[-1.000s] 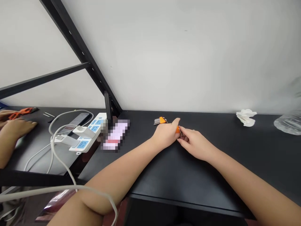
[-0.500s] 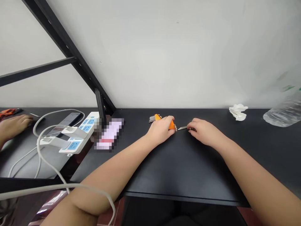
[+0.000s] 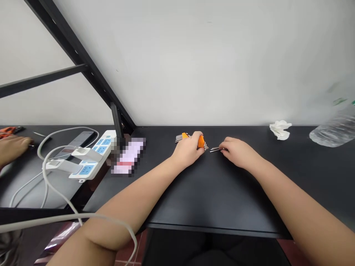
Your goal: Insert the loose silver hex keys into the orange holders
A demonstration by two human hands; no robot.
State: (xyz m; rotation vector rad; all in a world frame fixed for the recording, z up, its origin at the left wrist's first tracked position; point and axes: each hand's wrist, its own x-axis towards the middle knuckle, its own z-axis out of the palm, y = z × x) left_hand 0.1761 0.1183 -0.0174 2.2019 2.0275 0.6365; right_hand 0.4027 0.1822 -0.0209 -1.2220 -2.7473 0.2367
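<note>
My left hand [image 3: 187,149] is closed over an orange holder [image 3: 201,141] with several thin metal rods sticking out past its far left end; it looks like a hex key set. Silvery bits also show at the holder's right end, by my thumb. A short gap to the right, my right hand [image 3: 235,150] pinches slim dark metal rods [image 3: 215,149], which point left toward the holder. They look like hex keys, but their held ends are hidden by my fingers. Both hands rest low over the black table [image 3: 210,192].
Left of my arm lie a phone with a blurred screen [image 3: 129,155] and a white power strip [image 3: 97,155] with plugs and looping white cables. A black metal frame [image 3: 116,118] rises there. Crumpled tissue [image 3: 280,129] and a plastic bottle [image 3: 334,129] are at right. Another person's hand [image 3: 15,147] is far left.
My left hand has turned the orange holder slightly, so more silvery ends show at its right end. The right hand keeps its pinch on the rods. The view has shifted a little.
</note>
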